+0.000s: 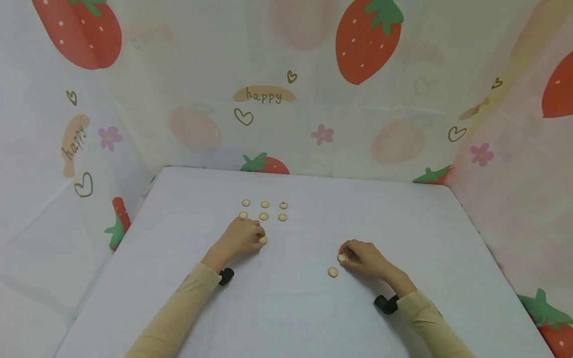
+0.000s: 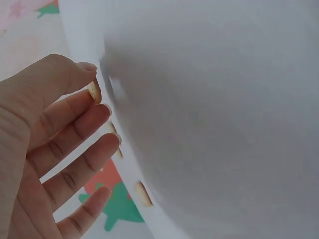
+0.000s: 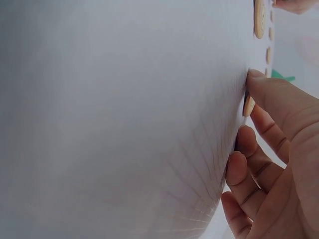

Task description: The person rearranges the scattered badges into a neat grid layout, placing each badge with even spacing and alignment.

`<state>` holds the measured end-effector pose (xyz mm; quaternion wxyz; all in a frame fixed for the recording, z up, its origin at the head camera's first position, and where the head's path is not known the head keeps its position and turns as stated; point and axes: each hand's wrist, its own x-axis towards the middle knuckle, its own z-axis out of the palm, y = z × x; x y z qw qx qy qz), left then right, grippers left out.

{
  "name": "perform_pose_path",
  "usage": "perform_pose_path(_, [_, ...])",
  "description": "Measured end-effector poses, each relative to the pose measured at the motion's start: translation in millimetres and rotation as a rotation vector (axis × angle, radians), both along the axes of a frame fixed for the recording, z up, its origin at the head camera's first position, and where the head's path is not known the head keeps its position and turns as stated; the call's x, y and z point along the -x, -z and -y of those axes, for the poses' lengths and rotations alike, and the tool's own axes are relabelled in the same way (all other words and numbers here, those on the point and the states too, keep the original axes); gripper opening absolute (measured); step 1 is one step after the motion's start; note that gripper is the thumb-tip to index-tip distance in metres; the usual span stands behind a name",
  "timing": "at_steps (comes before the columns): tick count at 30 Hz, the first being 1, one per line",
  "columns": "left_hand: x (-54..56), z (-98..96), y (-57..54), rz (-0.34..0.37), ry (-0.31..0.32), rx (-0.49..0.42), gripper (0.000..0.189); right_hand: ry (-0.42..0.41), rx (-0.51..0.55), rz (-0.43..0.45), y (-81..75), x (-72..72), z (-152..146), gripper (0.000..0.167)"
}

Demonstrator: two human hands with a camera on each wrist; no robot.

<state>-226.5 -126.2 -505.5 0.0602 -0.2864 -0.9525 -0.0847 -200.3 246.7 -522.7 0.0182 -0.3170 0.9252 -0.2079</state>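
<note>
My left hand point(image 1: 241, 236) pinches a round wooden button point(image 1: 262, 239) between thumb and index finger, close over the white table. In the left wrist view that button point(image 2: 94, 91) stands tilted at the thumb tip, the other fingers spread loosely. Just beyond the left hand, several like buttons point(image 1: 263, 216) lie in two rows; the nearest left one is partly behind the knuckles. To the right, my right hand point(image 1: 364, 257) has thumb and index finger round another button point(image 1: 342, 257), also seen as a button edge point(image 3: 249, 104) in the right wrist view. A loose button point(image 1: 333, 272) lies beside it, nearer me.
The white tabletop point(image 1: 291, 303) is bordered at the back and sides by upright cloth walls point(image 1: 277, 134) printed with strawberries and flowers. Black wrist-worn devices point(image 1: 386, 304) hang below both sleeves near the table surface.
</note>
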Motion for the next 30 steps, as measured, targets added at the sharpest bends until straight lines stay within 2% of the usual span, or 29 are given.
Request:
perform_pose_path(11, [3.9, 24.4, 0.7, 0.020, -0.055, 0.020, 0.012, 0.003, 0.012, 0.007, 0.0, -0.5, -1, 0.019])
perform_pose_path(22, [12.5, 45.2, 2.2, 0.022, -0.072, 0.008, 0.016, -0.002, 0.016, 0.008, -0.8, -0.6, 0, 0.019])
perform_pose_path(30, [20.8, 57.0, 2.5, 0.023, -0.077, 0.038, 0.018, 0.003, 0.020, 0.018, -1.6, -0.5, 0, 0.020])
